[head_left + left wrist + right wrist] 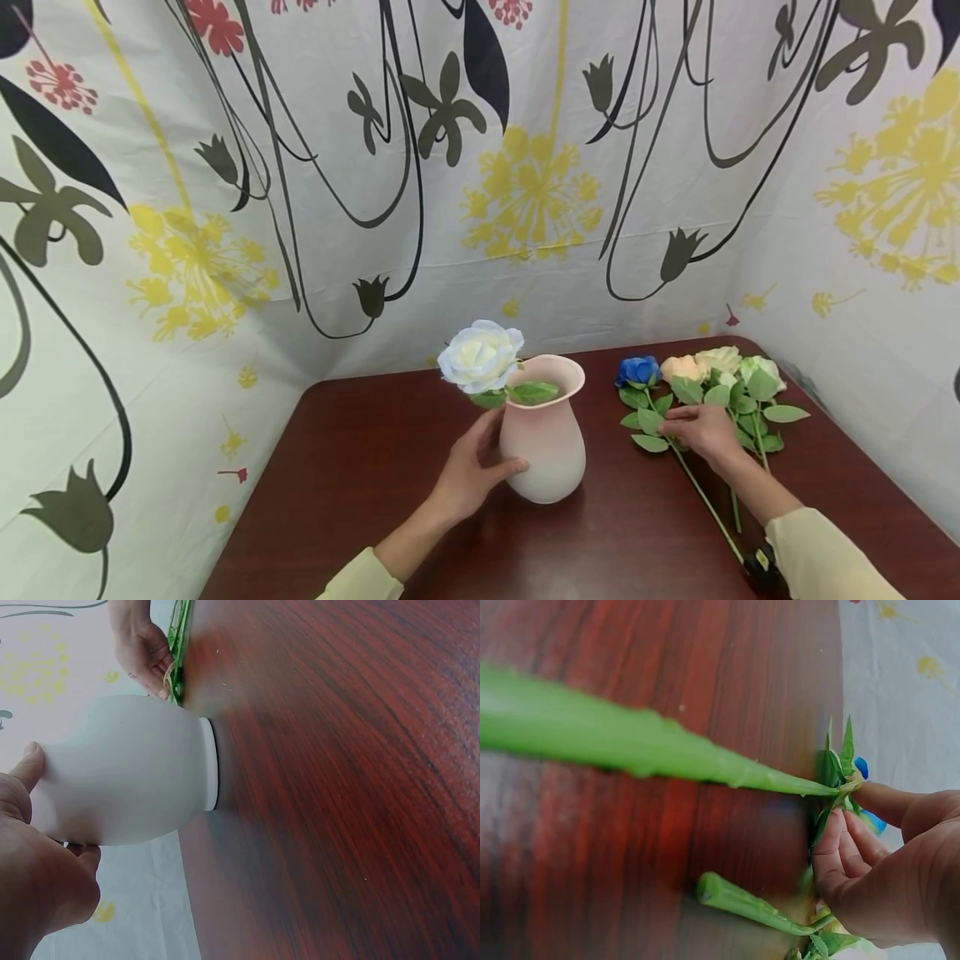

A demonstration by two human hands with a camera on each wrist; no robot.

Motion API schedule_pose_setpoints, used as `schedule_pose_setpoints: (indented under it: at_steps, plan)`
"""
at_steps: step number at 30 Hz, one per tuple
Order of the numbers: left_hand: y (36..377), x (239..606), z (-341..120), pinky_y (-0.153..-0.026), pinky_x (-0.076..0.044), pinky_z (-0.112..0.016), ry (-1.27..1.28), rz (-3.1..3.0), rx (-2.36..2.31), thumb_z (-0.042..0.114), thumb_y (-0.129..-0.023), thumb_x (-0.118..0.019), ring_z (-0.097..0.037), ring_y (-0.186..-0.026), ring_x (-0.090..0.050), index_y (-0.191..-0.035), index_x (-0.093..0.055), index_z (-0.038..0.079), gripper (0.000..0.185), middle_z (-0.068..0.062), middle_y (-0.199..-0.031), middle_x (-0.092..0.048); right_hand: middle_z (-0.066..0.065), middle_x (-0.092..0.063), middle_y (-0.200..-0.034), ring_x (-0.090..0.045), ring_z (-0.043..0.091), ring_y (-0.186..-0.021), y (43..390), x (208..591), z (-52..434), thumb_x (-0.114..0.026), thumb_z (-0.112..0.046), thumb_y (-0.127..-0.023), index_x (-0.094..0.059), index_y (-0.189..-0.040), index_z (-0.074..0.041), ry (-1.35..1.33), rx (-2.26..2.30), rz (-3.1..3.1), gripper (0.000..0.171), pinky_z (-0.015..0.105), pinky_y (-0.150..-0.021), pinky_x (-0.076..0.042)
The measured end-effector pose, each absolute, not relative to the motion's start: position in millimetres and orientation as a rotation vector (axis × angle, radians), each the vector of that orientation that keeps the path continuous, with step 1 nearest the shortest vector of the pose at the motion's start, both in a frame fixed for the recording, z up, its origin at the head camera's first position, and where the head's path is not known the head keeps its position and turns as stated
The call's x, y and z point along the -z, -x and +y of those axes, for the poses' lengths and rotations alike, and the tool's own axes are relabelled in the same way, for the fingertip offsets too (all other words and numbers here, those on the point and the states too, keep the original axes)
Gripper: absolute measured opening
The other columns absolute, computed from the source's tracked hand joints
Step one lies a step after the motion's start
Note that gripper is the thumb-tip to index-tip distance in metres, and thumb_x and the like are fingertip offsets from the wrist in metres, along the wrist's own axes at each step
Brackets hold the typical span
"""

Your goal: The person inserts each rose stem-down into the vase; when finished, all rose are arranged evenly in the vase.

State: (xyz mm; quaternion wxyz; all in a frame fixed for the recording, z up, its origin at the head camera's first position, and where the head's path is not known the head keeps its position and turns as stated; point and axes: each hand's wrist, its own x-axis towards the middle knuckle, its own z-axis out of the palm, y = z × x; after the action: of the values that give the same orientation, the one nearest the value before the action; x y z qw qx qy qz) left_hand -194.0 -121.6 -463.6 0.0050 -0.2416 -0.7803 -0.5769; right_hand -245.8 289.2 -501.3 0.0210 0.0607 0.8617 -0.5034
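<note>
Table (360, 467), dark red wood, backed by a floral-print cloth (300, 167) on three sides.

Vase (543, 433), pink, upright at mid-table, one white rose (480, 357) leaning over its rim on the left side. Left hand (468, 475) cups the vase's left flank, thumb and fingers curled partway round it.

Right of the vase, well apart from it, a loose pile of roses lies flat: blue rose (637, 371) nearest the vase, a peach rose (682, 367) and pale ones behind. Right hand (701, 429) rests on the pile, fingers narrowed and pinching at a stem (705, 500) among the leaves.

Risks, as judged: stems and leaves overlap, so lifting one could drag its neighbours or snag a leaf. The white rose sits off-centre; a nudge to the vase could tip it further, and only a light one-sided hold steadies the vase.

Views differ. Head view alone shows the vase mouth, the white rose and the flower colours. Left wrist view shows the vase base flat on the wood, with the thumb (30, 761) on the wall. Right wrist view shows the fingertips (832, 847) closed at the stem just below the blue bloom, hidden from the head camera by the hand's back.
</note>
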Motion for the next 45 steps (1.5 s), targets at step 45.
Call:
schedule_pose_setpoints:
  at_steps: [45]
  plan:
    - [193.2,461.7,-121.2,-0.116,-0.046,-0.045,0.716,-2.484,1.766,0.028,-0.093,-0.086,-0.015,-0.143,-0.051,-0.158,-0.047,0.034,0.077,0.008,-0.158,-0.053,-0.005,-0.073,-0.106,-0.069,-0.001,-0.086,237.9,446.2,278.7,-0.074,-0.022,-0.103,-0.061,-0.137,0.013,-0.21,1.836,2.519,0.051,0.026,-0.079,-0.062]
